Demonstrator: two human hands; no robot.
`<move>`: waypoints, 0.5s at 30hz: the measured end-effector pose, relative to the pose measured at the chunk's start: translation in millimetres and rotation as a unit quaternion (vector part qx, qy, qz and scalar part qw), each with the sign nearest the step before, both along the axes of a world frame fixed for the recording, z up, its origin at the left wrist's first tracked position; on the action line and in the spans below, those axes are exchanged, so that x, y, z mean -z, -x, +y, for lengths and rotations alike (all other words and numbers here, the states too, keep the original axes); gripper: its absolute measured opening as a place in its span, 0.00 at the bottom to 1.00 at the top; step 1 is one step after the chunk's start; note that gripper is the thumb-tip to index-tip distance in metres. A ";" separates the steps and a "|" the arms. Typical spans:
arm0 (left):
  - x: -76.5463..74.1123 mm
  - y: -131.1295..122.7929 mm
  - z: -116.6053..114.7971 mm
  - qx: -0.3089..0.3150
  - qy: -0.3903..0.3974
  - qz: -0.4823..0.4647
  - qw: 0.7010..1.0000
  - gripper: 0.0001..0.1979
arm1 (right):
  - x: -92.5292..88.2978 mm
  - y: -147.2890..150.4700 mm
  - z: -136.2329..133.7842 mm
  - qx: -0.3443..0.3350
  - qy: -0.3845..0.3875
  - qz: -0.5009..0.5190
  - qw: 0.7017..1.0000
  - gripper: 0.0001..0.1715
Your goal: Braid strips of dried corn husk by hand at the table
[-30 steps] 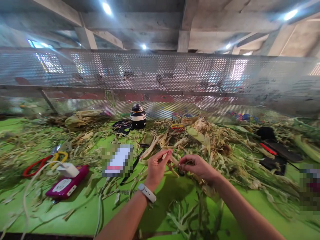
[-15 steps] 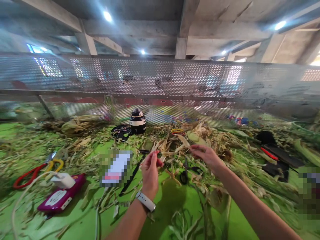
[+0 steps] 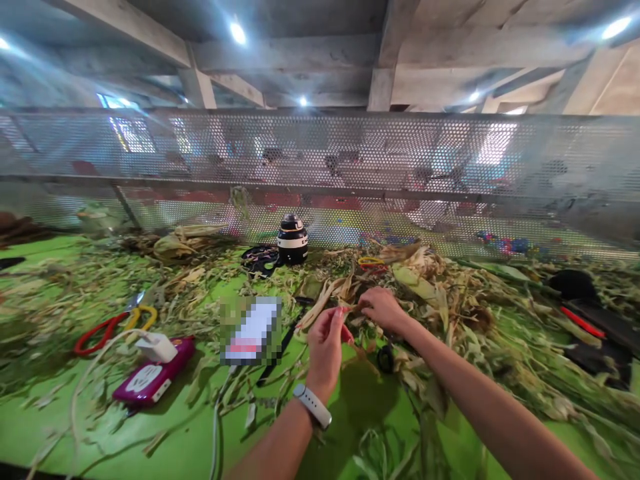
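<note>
My left hand (image 3: pixel 326 347), with a white-banded watch (image 3: pixel 313 405) on the wrist, is closed with thumb and forefinger pinched on a thin piece of dried corn husk (image 3: pixel 353 309). Close beside it on the right, my right hand (image 3: pixel 386 311) has its fingers curled in toward the same piece, gripping its other end. Most of the piece is hidden by my fingers. Just behind both hands lies a heap of pale dry husks (image 3: pixel 345 287). Black-handled scissors (image 3: pixel 385 359) rest on the green table below my right hand, partly under scraps.
Left of my hands lie a blurred-out phone (image 3: pixel 253 331), a magenta power bank (image 3: pixel 155 373) with a white plug, and red-and-yellow scissors (image 3: pixel 103 333). A black jar (image 3: pixel 293 241) stands near the perforated metal screen (image 3: pixel 320 147). Husk scraps cover much of the green table (image 3: pixel 280 440).
My right hand has moved in toward my left hand, and the husk strip that stuck up from it no longer shows. The view has shifted, so the table things sit further right.
</note>
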State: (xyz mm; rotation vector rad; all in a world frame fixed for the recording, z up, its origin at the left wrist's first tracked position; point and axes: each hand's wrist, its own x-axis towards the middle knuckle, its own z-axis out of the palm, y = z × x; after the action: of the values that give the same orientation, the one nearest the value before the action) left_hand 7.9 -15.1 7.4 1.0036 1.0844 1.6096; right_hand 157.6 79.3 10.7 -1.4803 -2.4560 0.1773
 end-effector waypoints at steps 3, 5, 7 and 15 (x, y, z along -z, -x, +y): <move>-3.5 0.4 0.2 -0.005 0.014 0.001 1.000 0.19 | -9.7 -12.3 5.9 0.019 0.000 0.111 0.994 0.09; -4.0 0.7 0.9 -0.002 0.019 0.006 1.000 0.19 | -17.8 -21.6 8.2 0.039 0.043 0.264 0.963 0.10; -1.8 1.1 2.4 0.009 0.019 0.010 1.000 0.19 | -25.6 -28.2 8.9 0.051 0.102 0.428 0.897 0.13; 13.6 4.4 9.8 0.028 -0.001 -0.007 1.000 0.18 | -71.2 -30.3 5.2 0.024 0.183 0.701 0.689 0.22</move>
State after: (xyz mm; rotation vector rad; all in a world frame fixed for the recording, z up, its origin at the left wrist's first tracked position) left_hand 3.5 -5.2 -6.3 1.0151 1.0366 1.5712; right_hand 187.9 84.5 81.9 -0.8216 -1.0842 1.2836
